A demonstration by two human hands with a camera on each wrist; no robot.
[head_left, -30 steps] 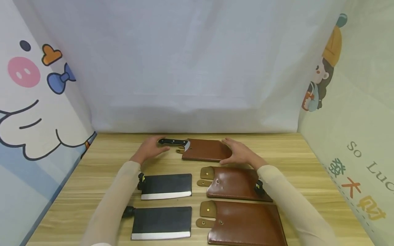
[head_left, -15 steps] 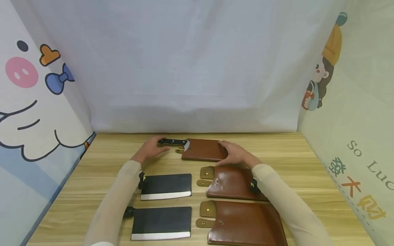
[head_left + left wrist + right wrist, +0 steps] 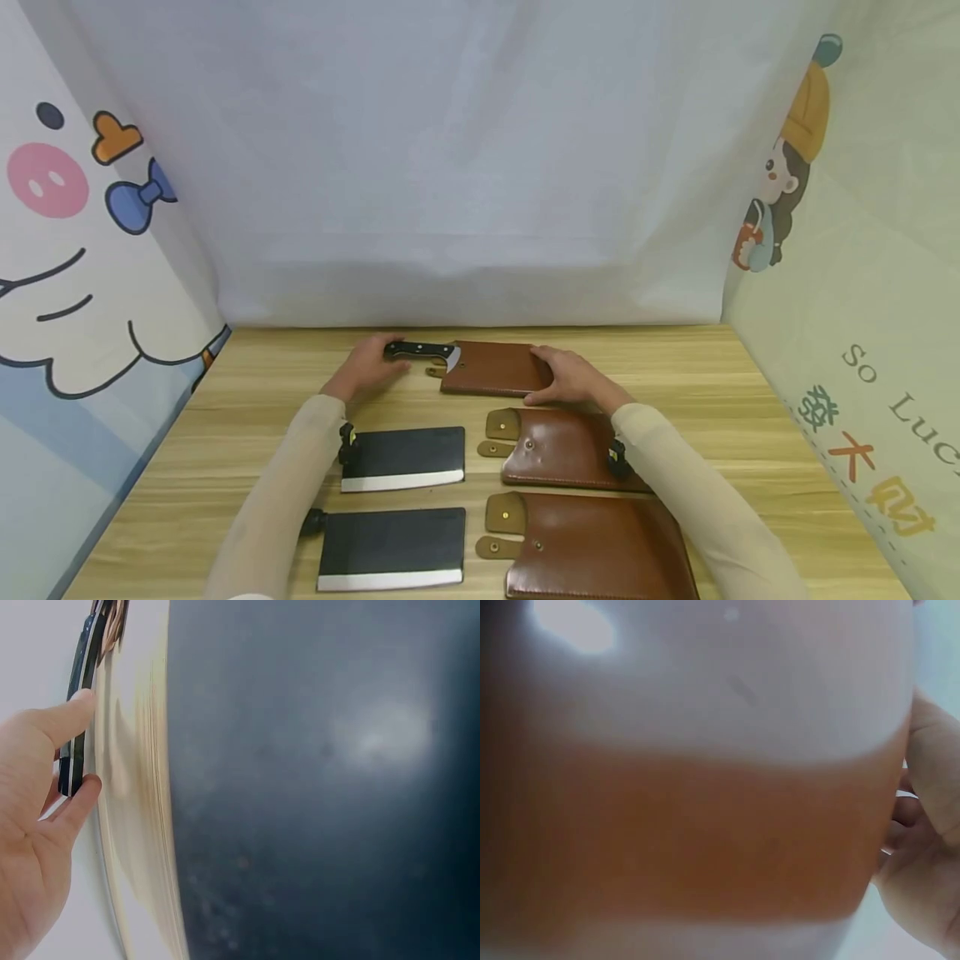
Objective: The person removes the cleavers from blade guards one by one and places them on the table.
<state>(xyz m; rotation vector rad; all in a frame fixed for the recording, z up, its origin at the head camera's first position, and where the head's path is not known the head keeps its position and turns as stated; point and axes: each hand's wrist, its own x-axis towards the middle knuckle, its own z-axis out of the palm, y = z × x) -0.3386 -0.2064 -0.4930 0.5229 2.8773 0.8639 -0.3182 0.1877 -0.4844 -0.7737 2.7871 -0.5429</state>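
Note:
A cleaver with a black riveted handle (image 3: 423, 349) lies at the back of the table, its blade mostly inside a brown leather sheath (image 3: 491, 367). My left hand (image 3: 363, 367) holds the handle's butt end; the left wrist view has the thumb (image 3: 64, 720) across the handle (image 3: 77, 761). At the sheath's other end, my right hand (image 3: 573, 379) grips it, fingers at the far edge and thumb at the near edge. A brown leather surface (image 3: 705, 832) fills most of the right wrist view, with part of the right hand (image 3: 930, 847) behind it.
Two more black cleavers, a middle one (image 3: 405, 457) and a front one (image 3: 393, 546), lie left of centre. Right of them are two leather sheaths, middle (image 3: 558, 446) and front (image 3: 600, 542), with tan snap straps. A white curtain (image 3: 472, 167) hangs behind the table (image 3: 675, 350).
My right hand has shifted slightly left along the sheath's end. My left hand stays at the handle, and the sheathed cleaver lies in about the same place.

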